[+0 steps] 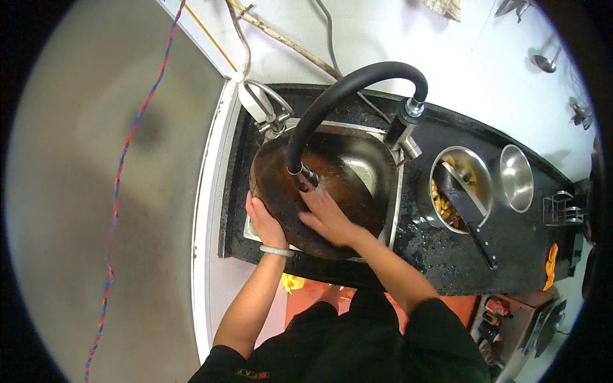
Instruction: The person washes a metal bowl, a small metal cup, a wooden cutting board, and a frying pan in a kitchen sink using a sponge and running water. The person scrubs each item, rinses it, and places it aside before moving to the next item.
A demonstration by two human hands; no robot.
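A large dark wok (357,201), stained brown inside, sits tilted in a steel sink (396,210). My left hand (266,222), with a pale bangle at the wrist, grips the wok's left rim. Inside the wok, my right hand (330,218) lies near the surface, slightly blurred, thumb apart from the fingers; nothing shows in it. Its fingertips are right under the spout (306,178) of a black flexible-neck faucet (357,81), where water seems to be running. The wok hides most of the basin.
Right of the sink, a kitchen knife (462,196) with a black handle lies across a steel pot (489,179) holding yellowish pieces. Beyond it is a steel bowl (516,179). A smaller tap (275,117) stands at the sink's back left. Wet black countertop (421,261) surrounds these.
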